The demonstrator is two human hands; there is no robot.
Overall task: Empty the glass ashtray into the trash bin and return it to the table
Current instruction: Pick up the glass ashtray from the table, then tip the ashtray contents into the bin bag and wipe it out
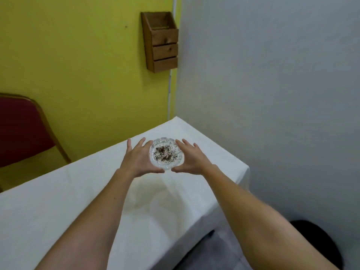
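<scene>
Glass ashtray (167, 153), holding ash, sits near the bench's (78, 191) far right corner. Left hand (137, 158) and right hand (191, 159) flank its rim, fingers spread, not clasped. Judged heavy, slippery, fragile; best gripped at opposite rim edges, kept level.

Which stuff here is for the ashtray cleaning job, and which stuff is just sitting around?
For the job: glass ashtray with ash in it, left hand, right hand, white-covered table.

Just there: red chair, wooden wall box, a dark round thing on the floor, maybe the bin, unclear.
</scene>
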